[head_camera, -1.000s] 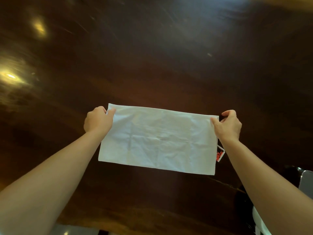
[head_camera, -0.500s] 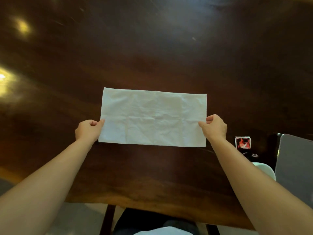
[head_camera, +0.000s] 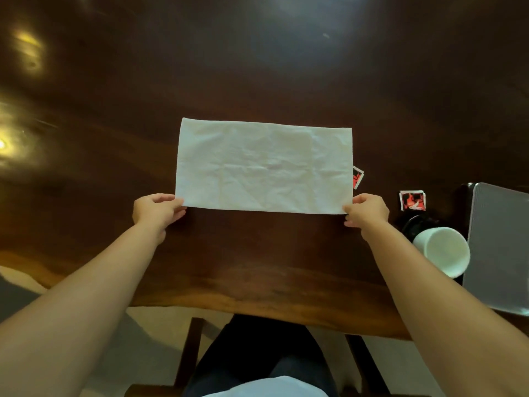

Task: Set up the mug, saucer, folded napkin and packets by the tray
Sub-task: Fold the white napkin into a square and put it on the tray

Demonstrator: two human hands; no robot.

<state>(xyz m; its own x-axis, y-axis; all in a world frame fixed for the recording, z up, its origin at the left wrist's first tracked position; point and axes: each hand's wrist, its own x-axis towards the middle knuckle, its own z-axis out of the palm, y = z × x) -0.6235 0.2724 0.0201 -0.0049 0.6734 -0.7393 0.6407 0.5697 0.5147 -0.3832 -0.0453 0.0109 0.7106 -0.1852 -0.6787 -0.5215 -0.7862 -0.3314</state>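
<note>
A white napkin (head_camera: pixel 264 164), folded once into a long rectangle, lies flat on the dark wooden table (head_camera: pixel 257 67). My left hand (head_camera: pixel 156 210) pinches its near left corner and my right hand (head_camera: pixel 367 209) pinches its near right corner. One red and white packet (head_camera: pixel 357 177) pokes out from under the napkin's right edge. A second packet (head_camera: pixel 412 200) lies further right. A white mug (head_camera: pixel 442 250) stands on a dark saucer (head_camera: pixel 415 223) at the right, next to the grey tray (head_camera: pixel 499 247).
The table's near edge (head_camera: pixel 257 305) runs just in front of my arms. A chair's wooden frame (head_camera: pixel 190 351) and my lap show below it.
The napkin went from held up in the air to lying flat on the table. My hands moved from its far corners to its near corners, and the view tilted down.
</note>
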